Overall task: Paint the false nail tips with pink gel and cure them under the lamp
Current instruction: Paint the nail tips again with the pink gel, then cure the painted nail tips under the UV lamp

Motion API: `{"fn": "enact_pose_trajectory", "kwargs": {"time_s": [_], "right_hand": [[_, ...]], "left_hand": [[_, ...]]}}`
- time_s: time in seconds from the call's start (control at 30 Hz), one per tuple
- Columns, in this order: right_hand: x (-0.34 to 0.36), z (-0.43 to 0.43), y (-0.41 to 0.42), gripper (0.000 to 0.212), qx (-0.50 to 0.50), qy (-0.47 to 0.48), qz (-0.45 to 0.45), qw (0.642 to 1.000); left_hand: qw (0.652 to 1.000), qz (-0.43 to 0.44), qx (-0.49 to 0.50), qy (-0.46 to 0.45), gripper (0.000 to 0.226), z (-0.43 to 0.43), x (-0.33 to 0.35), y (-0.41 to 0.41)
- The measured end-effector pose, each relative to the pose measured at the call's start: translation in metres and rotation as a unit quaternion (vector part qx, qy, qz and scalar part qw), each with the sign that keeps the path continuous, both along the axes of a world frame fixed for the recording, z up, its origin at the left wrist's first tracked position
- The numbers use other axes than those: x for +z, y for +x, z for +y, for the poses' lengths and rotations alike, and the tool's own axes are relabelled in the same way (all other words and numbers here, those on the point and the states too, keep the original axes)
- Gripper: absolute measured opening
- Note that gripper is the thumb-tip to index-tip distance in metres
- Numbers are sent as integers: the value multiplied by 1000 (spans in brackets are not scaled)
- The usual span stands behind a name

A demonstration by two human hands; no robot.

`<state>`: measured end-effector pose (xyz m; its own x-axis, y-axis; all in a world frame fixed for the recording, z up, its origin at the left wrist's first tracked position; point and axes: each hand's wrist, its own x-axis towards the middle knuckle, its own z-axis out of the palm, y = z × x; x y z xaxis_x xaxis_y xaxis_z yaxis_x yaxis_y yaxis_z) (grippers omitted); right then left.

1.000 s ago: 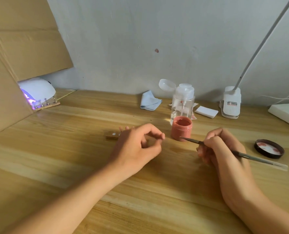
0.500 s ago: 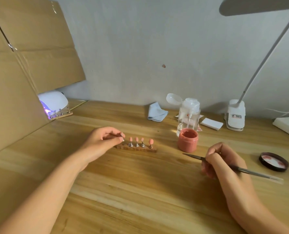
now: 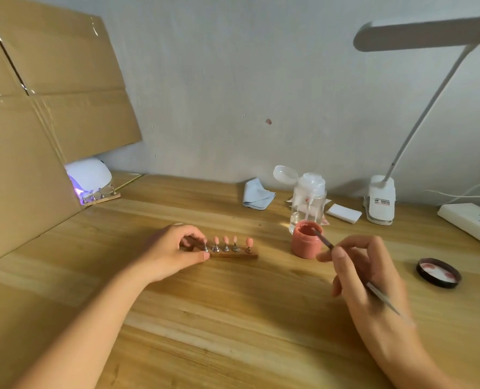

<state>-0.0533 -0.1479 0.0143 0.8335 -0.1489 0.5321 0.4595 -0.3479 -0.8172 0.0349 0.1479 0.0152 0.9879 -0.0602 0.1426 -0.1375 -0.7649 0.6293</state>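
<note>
Four pink nail tips (image 3: 225,239) stand on a wooden holder (image 3: 233,255) at the middle of the bench (image 3: 233,318), its left end pinched by the left hand (image 3: 171,248). The right hand (image 3: 373,276) grips a brush (image 3: 324,240), tip in the mouth of an open jar (image 3: 306,245) of pink gel just beside the holder.

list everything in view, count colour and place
nail holder: one, wooden, mid-table
nail tips: four showing, pink, upright on the holder
gel jar: one, pink, open, right of the holder
brush: one, grey, tip at the jar's mouth
jar lid: one, black, table right
pump bottle: one, clear, behind the jar
cloth: one, pale blue, by the wall
pad: one, white, left of the lamp base
desk lamp: one, white, back right
power strip: one, white, right edge
curing lamp: one, white, glowing violet, far left
second holder: one, wooden, at the curing lamp's mouth
cardboard: brown, left
left hand: grips the holder
right hand: holds the brush
</note>
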Motion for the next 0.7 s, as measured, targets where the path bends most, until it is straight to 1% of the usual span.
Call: {"fn": "enact_pose_trajectory", "kwargs": {"time_s": [0.07,0.17,0.23,0.3,0.43,0.5,0.57,0.63,0.7], "right_hand": [[0,2,-2,13,-8,-28,-12,1000],[0,1,-4,15,-11,-87,-26,996],[-1,-1,-3,27,-19,-130,-7,991],[0,-3,-1,36,-33,-182,23,982],[3,-14,0,49,-25,-258,30,965],[6,-23,-4,47,-10,-293,32,956],[10,-34,-10,41,-15,-317,6,948],[13,-46,-19,34,-42,-339,-24,940],[15,-60,-29,33,-65,-374,-31,925]], "left_hand": [[998,-59,-11,32,26,-4,4,-5],[985,-150,-51,67,25,-15,12,-13],[976,-192,-76,72,23,-25,18,-19],[970,-215,-101,56,22,-35,23,-24],[966,-214,-145,-7,21,-55,29,-34],[966,-200,-159,-32,22,-64,29,-39],[966,-185,-171,-55,23,-74,27,-44],[967,-163,-181,-77,24,-85,23,-48],[966,-133,-195,-101,23,-98,17,-51]]}}
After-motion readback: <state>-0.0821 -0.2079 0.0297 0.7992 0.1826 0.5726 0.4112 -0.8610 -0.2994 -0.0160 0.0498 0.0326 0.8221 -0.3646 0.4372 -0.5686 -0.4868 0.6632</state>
